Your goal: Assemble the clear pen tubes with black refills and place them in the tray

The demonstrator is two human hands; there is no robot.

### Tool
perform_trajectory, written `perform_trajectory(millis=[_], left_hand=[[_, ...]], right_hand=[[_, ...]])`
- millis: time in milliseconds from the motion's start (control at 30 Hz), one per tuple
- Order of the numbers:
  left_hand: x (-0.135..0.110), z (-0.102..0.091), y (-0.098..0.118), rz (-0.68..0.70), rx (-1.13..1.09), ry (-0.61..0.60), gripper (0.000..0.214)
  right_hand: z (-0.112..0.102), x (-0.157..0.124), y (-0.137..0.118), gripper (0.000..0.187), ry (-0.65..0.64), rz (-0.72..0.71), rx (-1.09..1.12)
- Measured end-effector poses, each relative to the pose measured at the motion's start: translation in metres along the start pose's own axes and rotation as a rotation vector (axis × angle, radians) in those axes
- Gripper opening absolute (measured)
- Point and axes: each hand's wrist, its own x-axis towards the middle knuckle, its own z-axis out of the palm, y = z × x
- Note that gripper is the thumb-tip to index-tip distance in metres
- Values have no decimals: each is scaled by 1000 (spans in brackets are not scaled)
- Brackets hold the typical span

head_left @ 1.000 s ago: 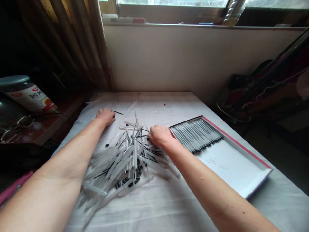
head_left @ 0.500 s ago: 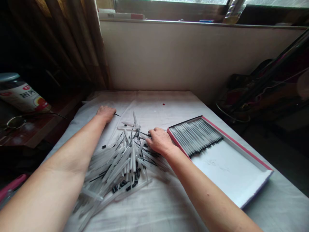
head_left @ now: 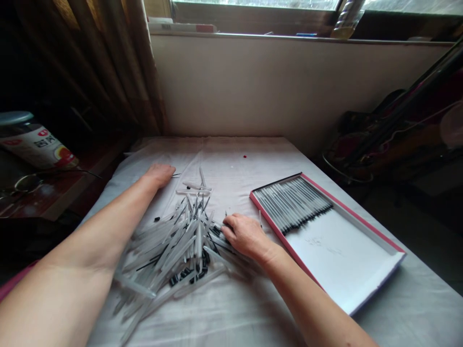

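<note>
Right hand (head_left: pixel 248 236) came nearer to the wearer along the pile of loose pen parts (head_left: pixel 184 248)

Half a second earlier, the right hand had been at the far right of the pile, with dark rods pointing at its fingertips. It was now closer to the camera, at the pile's right edge, and the forearm left more of the red wall of the shallow tray (head_left: pixel 336 274) uncovered. The left hand (head_left: pixel 161 176) had hardly moved, but two slim dark tips (head_left: pixel 176 175) now showed beside it where one had shown before. The row of pens (head_left: pixel 292 202) in the tray looked unchanged.

The right fingers were curled down over the pile, with dark rods (head_left: pixel 216 231) and clear tubes just beside them; whether they pinched anything could not be told. The left fingers were bent low over the cloth (head_left: pixel 235 313), beyond the pile, with the dark tips just to their right; their undersides were hidden, so a grip could not be confirmed. Short black caps (head_left: pixel 174 279) lay at the pile's near side, well apart from both hands.
</note>
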Motion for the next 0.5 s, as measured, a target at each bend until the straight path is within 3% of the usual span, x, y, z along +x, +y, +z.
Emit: perform_trajectory(millis=[200, 300, 500], left_hand=[[-28, -6, 47, 217, -130, 26, 31], [-37, -4, 71, 191, -189, 17, 47], [-76, 4, 106, 119, -278, 73, 46]], right_hand=[[6, -8, 2, 29, 22, -59, 18], [8, -10, 4, 28, 36, -68, 37], [11, -20, 10, 28, 81, -8, 13]])
